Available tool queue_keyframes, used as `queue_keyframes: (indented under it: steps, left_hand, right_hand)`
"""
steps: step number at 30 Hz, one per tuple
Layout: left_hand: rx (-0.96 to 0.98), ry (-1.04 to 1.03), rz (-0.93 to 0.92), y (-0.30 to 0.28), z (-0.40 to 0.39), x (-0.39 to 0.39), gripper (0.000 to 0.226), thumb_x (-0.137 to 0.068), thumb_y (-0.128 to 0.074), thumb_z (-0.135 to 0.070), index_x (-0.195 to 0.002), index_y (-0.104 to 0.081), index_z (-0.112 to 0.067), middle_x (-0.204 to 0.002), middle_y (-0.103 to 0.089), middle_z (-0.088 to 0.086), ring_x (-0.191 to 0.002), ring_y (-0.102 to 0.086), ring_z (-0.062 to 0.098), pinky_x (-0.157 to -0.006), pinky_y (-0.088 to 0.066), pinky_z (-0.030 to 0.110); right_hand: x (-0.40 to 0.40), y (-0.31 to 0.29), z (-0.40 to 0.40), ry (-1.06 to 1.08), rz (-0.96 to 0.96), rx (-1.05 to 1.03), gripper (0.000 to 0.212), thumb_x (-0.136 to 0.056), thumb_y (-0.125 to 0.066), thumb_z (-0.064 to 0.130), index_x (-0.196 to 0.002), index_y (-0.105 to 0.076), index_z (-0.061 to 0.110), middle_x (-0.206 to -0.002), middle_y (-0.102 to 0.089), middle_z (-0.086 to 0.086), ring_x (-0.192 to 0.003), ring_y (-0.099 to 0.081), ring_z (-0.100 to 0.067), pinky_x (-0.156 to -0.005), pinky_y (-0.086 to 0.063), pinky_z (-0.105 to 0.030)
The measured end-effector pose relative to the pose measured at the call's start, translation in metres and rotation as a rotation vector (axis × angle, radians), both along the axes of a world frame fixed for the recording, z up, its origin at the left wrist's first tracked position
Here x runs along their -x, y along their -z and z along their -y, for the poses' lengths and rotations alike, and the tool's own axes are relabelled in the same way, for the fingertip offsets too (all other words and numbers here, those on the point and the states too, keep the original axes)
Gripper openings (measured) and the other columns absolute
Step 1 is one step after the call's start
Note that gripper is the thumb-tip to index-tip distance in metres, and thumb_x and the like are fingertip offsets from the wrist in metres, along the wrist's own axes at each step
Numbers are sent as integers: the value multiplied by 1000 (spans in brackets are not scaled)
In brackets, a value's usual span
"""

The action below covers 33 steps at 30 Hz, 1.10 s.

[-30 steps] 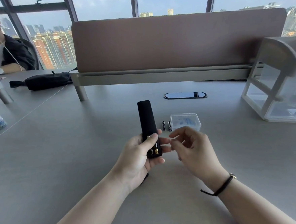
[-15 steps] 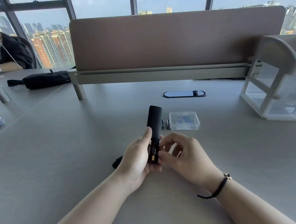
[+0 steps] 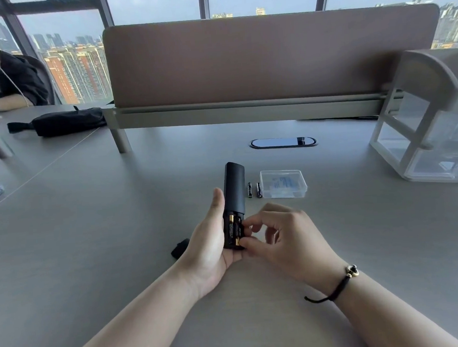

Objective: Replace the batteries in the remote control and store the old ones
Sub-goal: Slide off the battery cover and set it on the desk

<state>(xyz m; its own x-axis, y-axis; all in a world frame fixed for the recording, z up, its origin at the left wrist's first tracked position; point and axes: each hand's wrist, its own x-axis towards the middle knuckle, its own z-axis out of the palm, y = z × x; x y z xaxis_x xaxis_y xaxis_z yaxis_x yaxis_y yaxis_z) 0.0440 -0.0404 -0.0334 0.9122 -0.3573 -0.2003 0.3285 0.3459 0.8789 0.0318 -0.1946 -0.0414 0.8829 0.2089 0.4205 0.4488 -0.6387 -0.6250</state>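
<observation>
Partly hidden by the left hand (image 3: 211,245), the remote (image 3: 234,200) lies gripped; right hand (image 3: 286,237) fingers (image 3: 249,222) pinch at its batteries (image 3: 234,228), contact unclear.

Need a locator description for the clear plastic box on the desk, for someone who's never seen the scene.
Start at the oval cable port in the grey desk, in front of the brown divider screen. Just nearer the person lies the clear plastic box, small, flat and lidded. Two loose batteries lie left of it; the big white drawer unit stands far right.
</observation>
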Motion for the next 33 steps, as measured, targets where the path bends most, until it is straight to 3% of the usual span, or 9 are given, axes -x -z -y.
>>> queue_keyframes:
  steps: [6,13,18,25,33]
  left_hand:
    - [-35,3,-6,3,0,-1,73,-84,-34,-74,-105,-62,-9,-85,-55,10,-66,-50,16,-55,-52,29]
    - [-27,-30,-5,8,0,-4,75,-71,-47,-75,-108,-62,-12,-90,-50,13,-69,-50,18,-75,-47,41]
    - [-19,-23,2,10,0,-4,72,-73,-48,-74,-106,-61,-11,-91,-49,15,-69,-49,19,-67,-49,36]
    - [-14,0,5,12,0,-5,72,-74,-48,-73,-105,-61,-9,-88,-52,14,-67,-48,19,-66,-50,35]
    - [-50,-7,13,14,0,-6,71,-69,-54,-76,-96,-61,-11,-82,-54,9,-69,-43,20,-67,-42,33]
  right_hand:
    - [0,0,0,2,2,69,22,-74,-73,45,-94,-74,36,-78,-57,24,-61,-60,-8,-60,-53,-33]
    - [-2,2,2,8,-58,-13,30,-72,-79,37,-101,-73,37,-84,-63,16,-63,-61,-9,-60,-50,-25]
    - [-3,3,1,7,-56,-16,26,-72,-79,36,-98,-75,36,-82,-62,16,-61,-60,-10,-58,-48,-23]
    - [-4,3,2,-2,-76,-24,27,-73,-81,34,-99,-76,35,-77,-60,19,-57,-55,-6,-56,-42,-17]
    - [-1,1,1,-17,-71,-26,31,-69,-80,34,-99,-72,35,-80,-61,15,-59,-57,-8,-57,-47,-23]
